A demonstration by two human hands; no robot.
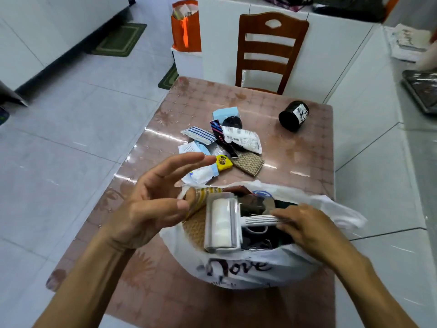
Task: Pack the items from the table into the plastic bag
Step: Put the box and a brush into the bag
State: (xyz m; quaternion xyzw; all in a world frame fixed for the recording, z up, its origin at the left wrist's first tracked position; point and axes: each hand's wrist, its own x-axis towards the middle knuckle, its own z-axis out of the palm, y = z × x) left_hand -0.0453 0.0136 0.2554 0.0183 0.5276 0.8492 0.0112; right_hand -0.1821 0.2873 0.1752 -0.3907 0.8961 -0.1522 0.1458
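— Where were the hands?

— Right hand gripped the ribbed handle of the lint roller, which lay across the mouth of the plastic bag. Left hand hovered at the bag's left rim, fingers spread and straight, holding nothing.

— How did the roller lie?

— Handle ran left to right, out to the right hand; the roll head sat crosswise at the left end, resting on items already packed.

— And what remained to pack?

— A loose pile on the worktop, directly beyond the bag, away from the person. The yellow tape measure lay nearest, just past the left fingertips. A woven pad sat beside it, a striped packet farther back. The black jar lay on its side, well apart, toward the far right.

— Which hand would serve?

— By my judgement, the left: it was free and nearer the pile. The jar lay on the right hand's side.
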